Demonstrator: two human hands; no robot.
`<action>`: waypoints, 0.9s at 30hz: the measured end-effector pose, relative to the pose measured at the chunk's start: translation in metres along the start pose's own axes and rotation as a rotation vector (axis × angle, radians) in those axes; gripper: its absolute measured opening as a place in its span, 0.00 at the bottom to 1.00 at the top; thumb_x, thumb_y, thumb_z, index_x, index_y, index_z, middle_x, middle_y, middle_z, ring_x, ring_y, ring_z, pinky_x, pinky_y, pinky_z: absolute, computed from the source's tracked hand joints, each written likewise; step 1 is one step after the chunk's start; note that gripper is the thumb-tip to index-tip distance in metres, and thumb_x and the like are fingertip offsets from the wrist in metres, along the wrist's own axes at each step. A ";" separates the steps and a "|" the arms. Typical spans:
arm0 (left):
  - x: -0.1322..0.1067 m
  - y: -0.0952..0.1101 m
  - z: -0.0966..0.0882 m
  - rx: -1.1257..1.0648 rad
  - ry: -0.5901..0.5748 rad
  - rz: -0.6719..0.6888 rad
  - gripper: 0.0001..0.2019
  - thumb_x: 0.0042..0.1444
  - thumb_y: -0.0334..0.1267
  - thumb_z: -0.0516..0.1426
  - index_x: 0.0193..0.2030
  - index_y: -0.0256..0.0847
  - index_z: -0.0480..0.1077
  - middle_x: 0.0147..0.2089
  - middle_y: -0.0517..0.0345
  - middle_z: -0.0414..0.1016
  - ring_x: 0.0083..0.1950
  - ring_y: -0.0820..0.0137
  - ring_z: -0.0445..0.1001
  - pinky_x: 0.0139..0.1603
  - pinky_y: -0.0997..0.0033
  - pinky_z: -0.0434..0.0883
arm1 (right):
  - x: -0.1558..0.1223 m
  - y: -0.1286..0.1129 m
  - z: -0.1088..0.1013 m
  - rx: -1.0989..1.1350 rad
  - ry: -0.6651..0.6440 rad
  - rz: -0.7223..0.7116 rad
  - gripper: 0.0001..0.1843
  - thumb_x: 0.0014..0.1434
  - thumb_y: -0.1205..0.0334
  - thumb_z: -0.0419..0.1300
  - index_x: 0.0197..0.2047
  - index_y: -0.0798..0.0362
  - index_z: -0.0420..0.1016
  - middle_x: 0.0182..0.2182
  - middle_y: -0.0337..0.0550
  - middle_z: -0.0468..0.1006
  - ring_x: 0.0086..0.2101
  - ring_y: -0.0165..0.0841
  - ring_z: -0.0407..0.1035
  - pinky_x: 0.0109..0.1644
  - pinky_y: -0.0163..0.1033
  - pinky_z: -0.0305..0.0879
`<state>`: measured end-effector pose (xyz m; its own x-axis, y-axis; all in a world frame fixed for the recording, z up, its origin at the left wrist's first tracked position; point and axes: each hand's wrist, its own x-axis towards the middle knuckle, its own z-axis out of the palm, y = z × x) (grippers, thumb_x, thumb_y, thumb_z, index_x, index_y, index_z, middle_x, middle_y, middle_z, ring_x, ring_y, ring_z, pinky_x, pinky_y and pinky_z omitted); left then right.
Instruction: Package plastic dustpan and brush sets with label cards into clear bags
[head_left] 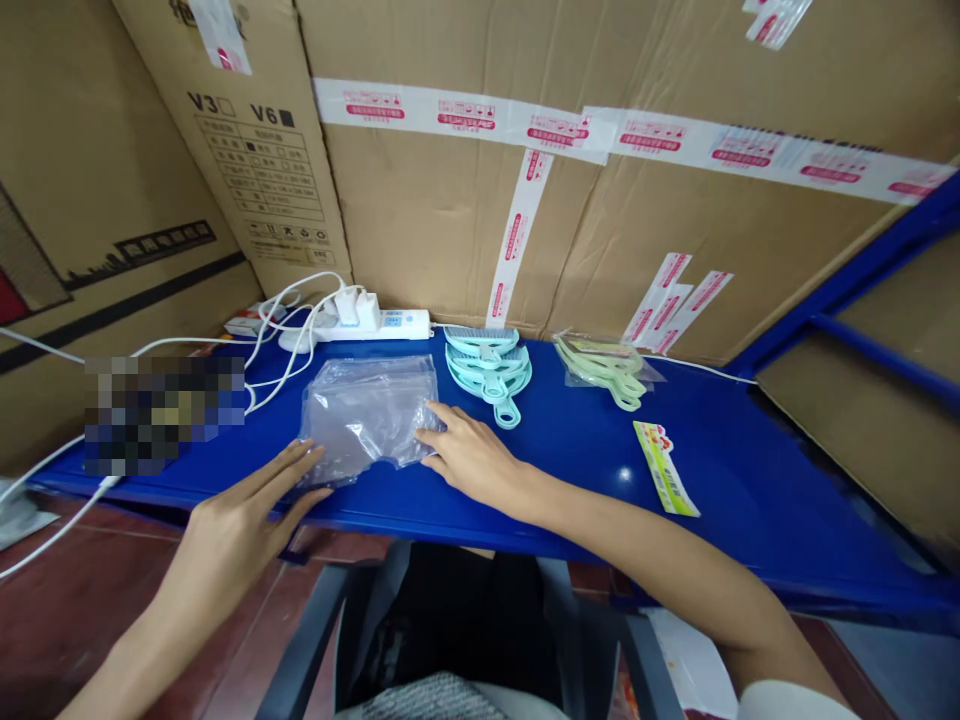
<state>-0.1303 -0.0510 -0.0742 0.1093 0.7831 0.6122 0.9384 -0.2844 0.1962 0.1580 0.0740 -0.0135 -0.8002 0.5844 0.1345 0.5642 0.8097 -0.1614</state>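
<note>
Several clear plastic bags (367, 400) lie in a loose stack on the blue table, their lower edges uneven. My left hand (251, 505) holds the stack's lower left corner, with the thumb below and the fingers along the edge. At the right edge, my right hand (472, 455) grips the plastic with its fingertips, where the film is wrinkled. Just beyond that hand are several mint-green combs (491, 375) with looped handles, piled on one another. Farther right, pale green combs (600, 370) rest in a clear bag.
A yellow-green printed card (666, 468) lies on the blue table (750, 480) at the right. Along the back stands a white power strip (397, 324) with plugs and white cables (289, 300). Cardboard walls (435, 210) close off the back and left. A pixelated patch hides something at left.
</note>
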 end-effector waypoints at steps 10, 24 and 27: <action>-0.016 0.026 -0.013 -0.061 0.106 -0.159 0.20 0.72 0.49 0.59 0.69 0.54 0.70 0.72 0.54 0.72 0.62 0.50 0.80 0.67 0.44 0.76 | -0.008 0.012 0.003 0.310 0.051 -0.013 0.21 0.69 0.61 0.67 0.64 0.53 0.80 0.73 0.61 0.60 0.63 0.44 0.72 0.69 0.54 0.70; -0.001 -0.003 -0.001 -0.049 0.057 -0.103 0.16 0.72 0.52 0.58 0.54 0.45 0.79 0.63 0.45 0.78 0.59 0.48 0.79 0.59 0.43 0.79 | 0.014 0.015 0.017 0.102 0.049 -0.021 0.20 0.71 0.57 0.64 0.63 0.51 0.81 0.69 0.61 0.62 0.60 0.48 0.71 0.62 0.55 0.75; 0.006 -0.008 -0.001 -0.035 0.046 -0.056 0.15 0.71 0.51 0.58 0.51 0.44 0.80 0.63 0.43 0.77 0.64 0.44 0.76 0.63 0.38 0.77 | 0.019 0.017 0.022 0.057 0.073 -0.043 0.19 0.74 0.55 0.60 0.62 0.50 0.82 0.71 0.61 0.62 0.58 0.47 0.73 0.60 0.54 0.76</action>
<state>-0.1376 -0.0446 -0.0715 0.0407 0.7723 0.6339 0.9306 -0.2602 0.2573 0.1481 0.0976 -0.0353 -0.8053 0.5530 0.2135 0.5154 0.8311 -0.2089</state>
